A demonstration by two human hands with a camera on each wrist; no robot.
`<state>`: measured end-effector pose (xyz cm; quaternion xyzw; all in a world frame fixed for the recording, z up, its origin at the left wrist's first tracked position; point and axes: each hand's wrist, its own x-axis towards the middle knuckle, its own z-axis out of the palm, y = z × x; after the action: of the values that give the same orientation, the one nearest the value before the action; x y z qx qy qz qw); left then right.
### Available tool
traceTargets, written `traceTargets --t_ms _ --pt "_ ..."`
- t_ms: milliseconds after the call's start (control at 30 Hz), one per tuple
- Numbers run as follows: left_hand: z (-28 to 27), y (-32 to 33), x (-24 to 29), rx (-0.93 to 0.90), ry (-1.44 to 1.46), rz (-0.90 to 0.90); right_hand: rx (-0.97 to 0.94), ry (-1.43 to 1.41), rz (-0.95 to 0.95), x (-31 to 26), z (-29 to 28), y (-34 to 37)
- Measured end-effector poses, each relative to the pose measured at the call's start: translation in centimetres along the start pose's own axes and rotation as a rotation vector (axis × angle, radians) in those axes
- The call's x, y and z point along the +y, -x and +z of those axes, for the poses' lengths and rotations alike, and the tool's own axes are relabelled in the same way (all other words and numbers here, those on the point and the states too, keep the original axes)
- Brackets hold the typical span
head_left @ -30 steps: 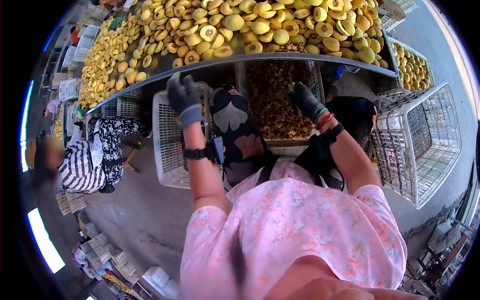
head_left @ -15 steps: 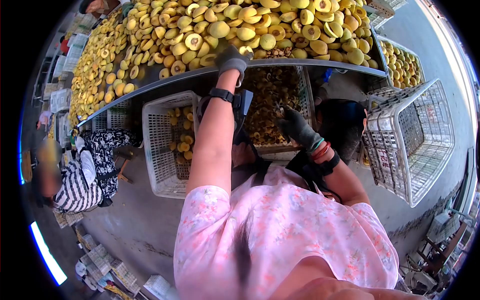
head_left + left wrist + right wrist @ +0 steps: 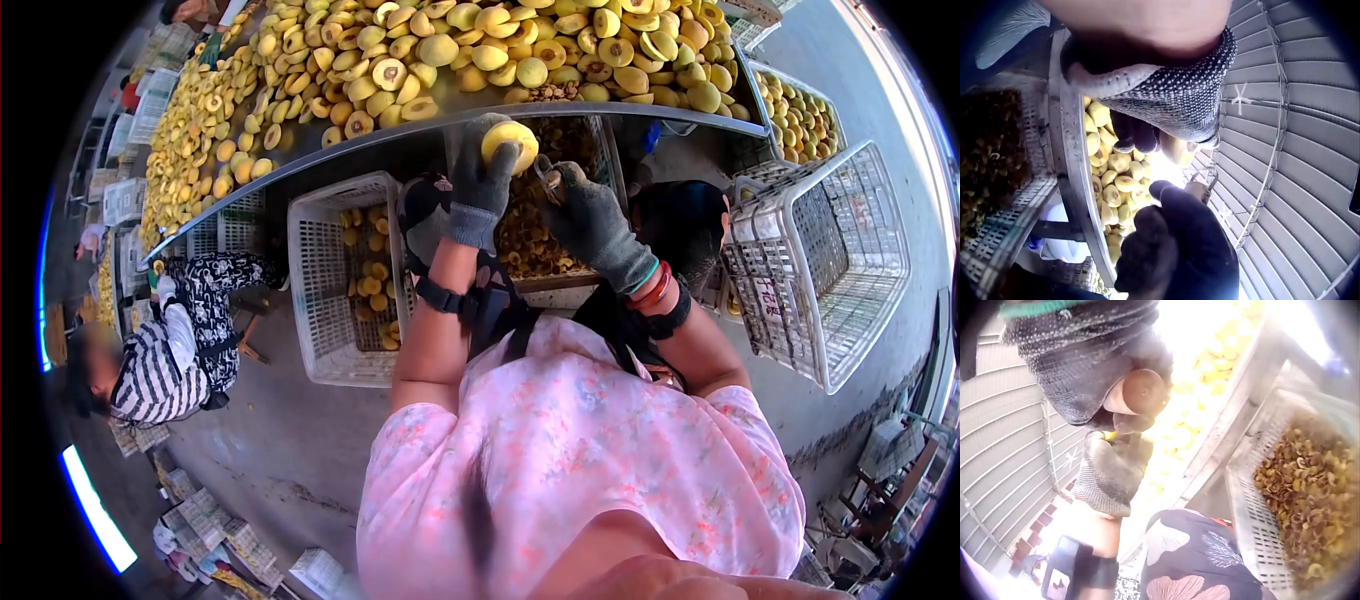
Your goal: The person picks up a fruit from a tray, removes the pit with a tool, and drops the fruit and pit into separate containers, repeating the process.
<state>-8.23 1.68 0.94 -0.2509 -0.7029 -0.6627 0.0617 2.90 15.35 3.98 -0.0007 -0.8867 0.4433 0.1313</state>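
Note:
In the head view my gloved left hand [image 3: 480, 185] grips a yellow peach half [image 3: 509, 146], its round cut rim facing up past the thumb. Just right of it, my gloved right hand [image 3: 590, 225] grips a small pitting tool [image 3: 548, 180] with a metal loop at its tip. The tool's round wooden handle end [image 3: 1146, 392] pokes out of the right fist in the right wrist view. From the left wrist, the curved metal loop [image 3: 1213, 178] shows close to the fruit. Both hands are held near the table's front edge, above a crate of brownish scooped-out scraps [image 3: 540, 235].
The metal-edged table [image 3: 440, 125] is heaped with peach halves [image 3: 437, 50]. A white crate [image 3: 305, 300] holding some halves stands at my left. To the right an upper white crate [image 3: 820, 265] lies tilted, with a fruit-filled crate [image 3: 800, 115] behind. Another person [image 3: 165, 360] sits at far left.
My left hand has gone from above the left crate to the table's edge, then back with a peach half. The right hand, with the tool, has moved up beside it.

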Motion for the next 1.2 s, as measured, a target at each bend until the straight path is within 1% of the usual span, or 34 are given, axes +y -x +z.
traceTargets --t_ms 67,100,200,300,400,500,533,633,700,733,833,933,1033,1133,1200 --pt "0.3 1.6 3.1 0.011 0.101 -0.029 0.008 0.009 -0.010 -0.6 0.1 0.5" --pt "0.4 2.1 4.0 0.012 0.070 -0.023 0.011 0.017 -0.016 -0.9 0.1 0.7" --pt "0.4 3.1 4.1 0.004 0.036 0.042 -0.010 0.039 -0.013 -1.7 -0.1 1.6" --pt "1.1 3.9 4.0 0.037 0.029 0.100 -0.019 0.041 -0.001 -1.9 0.1 2.4" --pt "1.6 4.5 5.0 0.046 0.126 0.075 -0.004 0.017 -0.021 -2.4 -0.2 2.9" --pt "1.9 4.7 6.3 0.047 0.116 0.173 -0.011 -0.029 -0.061 -2.6 -0.3 3.1" --pt "2.0 4.8 6.7 0.055 0.089 0.182 -0.019 -0.047 -0.076 -2.6 -0.3 3.1" --pt "2.2 4.9 7.6 0.077 0.017 0.201 -0.010 -0.133 -0.025 -2.6 0.2 3.2" --pt "2.2 5.0 8.2 0.087 -0.020 0.204 0.012 -0.131 -0.090 -2.9 0.1 3.2" --pt "2.2 5.1 8.0 0.089 -0.011 0.196 0.024 -0.130 -0.122 -3.0 0.1 3.2" --pt "2.1 5.1 7.3 0.089 -0.001 0.182 0.001 -0.109 -0.067 -3.6 -0.1 3.2" --pt "2.0 5.1 7.2 0.088 -0.010 0.173 -0.016 -0.094 -0.102 -3.8 -0.3 3.2" --pt "2.2 5.2 7.2 0.089 0.009 0.146 -0.012 -0.097 -0.028 -3.3 0.2 3.3" --pt "2.1 5.3 7.0 0.086 -0.015 0.140 -0.093 -0.035 -0.034 -3.2 0.1 3.3" --pt "2.0 5.4 6.5 0.077 -0.017 0.158 -0.105 -0.199 -0.075 -2.6 0.2 3.1"
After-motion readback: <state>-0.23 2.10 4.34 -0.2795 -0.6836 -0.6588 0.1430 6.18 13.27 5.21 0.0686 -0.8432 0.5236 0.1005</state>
